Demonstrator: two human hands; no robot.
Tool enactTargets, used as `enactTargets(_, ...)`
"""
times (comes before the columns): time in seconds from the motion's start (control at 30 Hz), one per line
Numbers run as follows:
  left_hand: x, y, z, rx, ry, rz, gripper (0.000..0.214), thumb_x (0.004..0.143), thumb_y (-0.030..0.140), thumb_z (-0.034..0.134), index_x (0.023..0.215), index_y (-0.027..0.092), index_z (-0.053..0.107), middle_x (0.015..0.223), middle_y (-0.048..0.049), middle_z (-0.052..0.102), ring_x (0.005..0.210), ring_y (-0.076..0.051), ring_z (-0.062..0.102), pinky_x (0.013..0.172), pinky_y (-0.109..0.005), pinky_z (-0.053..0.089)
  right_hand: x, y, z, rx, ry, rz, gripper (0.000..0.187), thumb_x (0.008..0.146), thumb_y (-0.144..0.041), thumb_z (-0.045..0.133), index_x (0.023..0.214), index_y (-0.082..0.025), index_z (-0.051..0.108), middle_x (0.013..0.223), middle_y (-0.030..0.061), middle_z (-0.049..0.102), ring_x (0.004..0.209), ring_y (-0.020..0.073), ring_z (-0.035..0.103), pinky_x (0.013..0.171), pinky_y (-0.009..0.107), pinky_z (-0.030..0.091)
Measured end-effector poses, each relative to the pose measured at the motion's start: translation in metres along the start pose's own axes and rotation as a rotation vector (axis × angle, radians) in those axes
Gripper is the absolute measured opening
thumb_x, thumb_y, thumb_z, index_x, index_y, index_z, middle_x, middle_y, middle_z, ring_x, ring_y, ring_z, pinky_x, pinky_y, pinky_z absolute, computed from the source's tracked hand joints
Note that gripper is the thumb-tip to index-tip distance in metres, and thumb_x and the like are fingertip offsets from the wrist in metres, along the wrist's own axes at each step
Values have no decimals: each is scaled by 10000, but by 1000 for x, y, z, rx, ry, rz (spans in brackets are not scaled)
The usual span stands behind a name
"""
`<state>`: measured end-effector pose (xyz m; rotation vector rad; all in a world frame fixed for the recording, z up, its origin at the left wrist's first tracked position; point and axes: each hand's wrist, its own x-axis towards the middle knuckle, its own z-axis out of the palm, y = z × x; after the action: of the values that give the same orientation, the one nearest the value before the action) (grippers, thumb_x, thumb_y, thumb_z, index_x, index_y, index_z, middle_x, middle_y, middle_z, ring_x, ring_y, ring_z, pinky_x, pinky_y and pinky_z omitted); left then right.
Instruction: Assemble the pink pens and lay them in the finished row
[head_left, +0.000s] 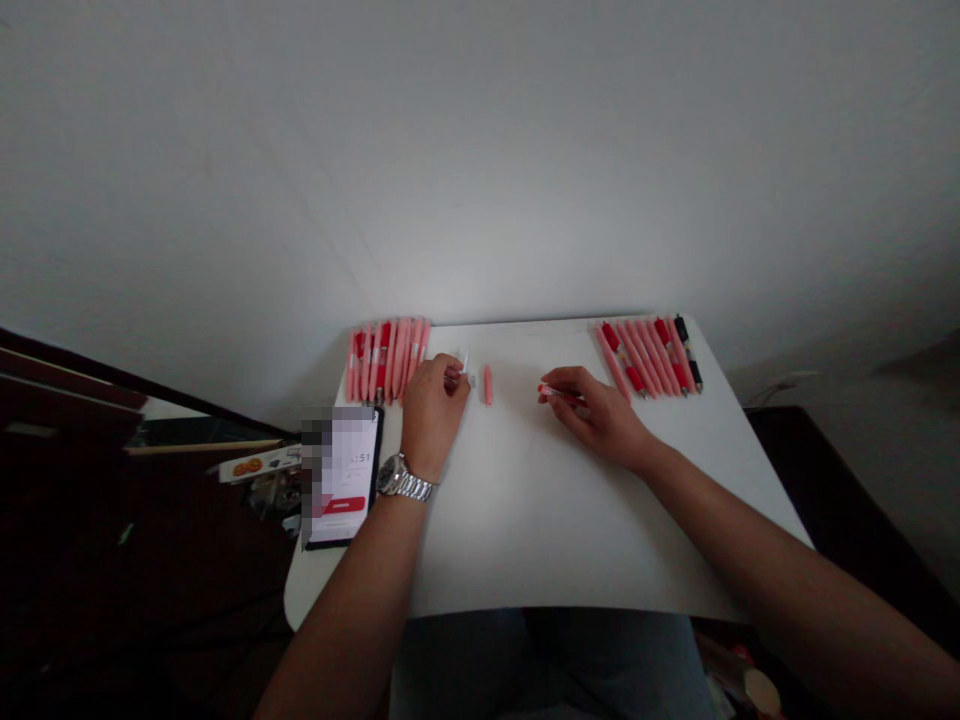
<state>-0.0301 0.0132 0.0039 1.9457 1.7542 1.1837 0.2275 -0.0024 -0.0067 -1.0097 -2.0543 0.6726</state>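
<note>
Near the back of the white table (480,540), my left hand (437,405) pinches a small clear-white piece (466,362) between thumb and fingers; its exact kind is too small to tell. My right hand (592,412) has its fingers closed round a slim pen part with a red end (543,389), partly hidden by the fingers. Between both hands, apart from them, a short pink pen barrel (487,385) lies on the tabletop, pointing away from me. A metal watch (405,478) is on my left wrist.
Pink, red and dark pens lie side by side in a left row (386,360) and a right row (652,357) along the table's back. A phone (345,480) rests at the left edge. Behind the table stands a pale wall (480,170).
</note>
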Motion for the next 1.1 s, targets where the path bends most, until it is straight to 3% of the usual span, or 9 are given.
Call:
enactTargets(0.63,0,2,1,37,-55,5,57,862,146,645,882,200,640,826,-35,654,735,-183,618,705,-327,487,-1,1,1,7,-2,20,237,1027,-337,522,1247,-249,509,1101,101,733,959,212,748,829,369,626)
enactTargets(1.1,0,7,-2,146,-76,11,134,887,118,556,938,180,664,834,-39,668,779,-192,627,725,-316,465,0,0,0,-10,-3,14,229,1022,-330,519,1236,-249,509,1084,99,741,940,216,747,815,370,620)
